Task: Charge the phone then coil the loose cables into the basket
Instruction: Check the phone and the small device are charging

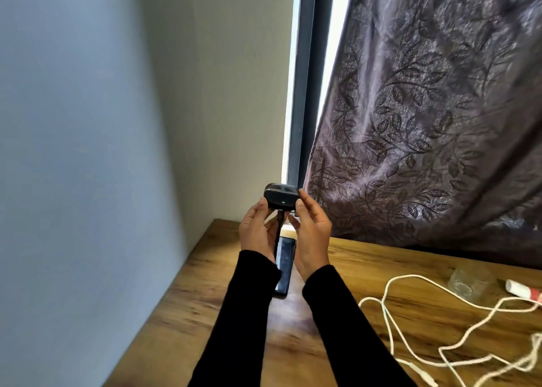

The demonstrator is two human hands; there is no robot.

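While both hands (258, 231) (311, 231) hold charger (280, 197), phone (284, 265) near table (205, 298) corner.

Black charger (280, 196) between both hands

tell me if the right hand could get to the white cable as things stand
Probably yes, once it lets go. The right hand is busy holding the black charger with the left hand. The white cable lies loose on the table to its right, nothing between them.
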